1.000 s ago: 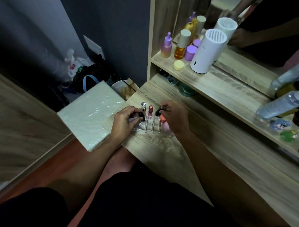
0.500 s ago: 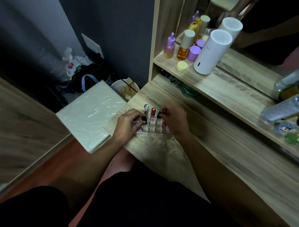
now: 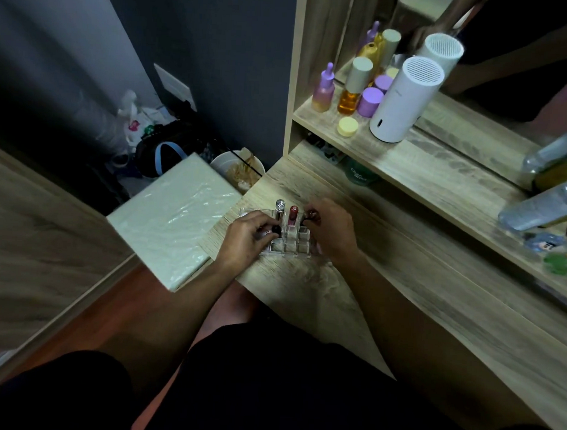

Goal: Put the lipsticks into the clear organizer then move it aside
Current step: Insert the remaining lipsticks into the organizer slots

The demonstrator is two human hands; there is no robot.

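A clear organizer (image 3: 289, 247) with small square slots sits near the left end of the wooden desk (image 3: 418, 285). In its back row stand a silver-capped lipstick (image 3: 279, 208) and a red lipstick (image 3: 293, 214). My left hand (image 3: 247, 237) pinches a dark lipstick (image 3: 276, 230) at a slot on the organizer's left side. My right hand (image 3: 331, 231) holds another dark lipstick (image 3: 309, 215) over the back right slots and hides the organizer's right edge.
A shelf (image 3: 408, 155) above the desk carries a white cylinder (image 3: 402, 99), purple and amber bottles (image 3: 349, 97) and a yellow jar (image 3: 347, 126). Clear bottles (image 3: 542, 203) lie at the right. A white padded stool (image 3: 175, 216) and a bin (image 3: 237, 169) stand left of the desk.
Both hands stay at the organizer with only slight shifts. The right hand's lipstick has dropped a little toward the back right slots. The camera view has drifted slightly.
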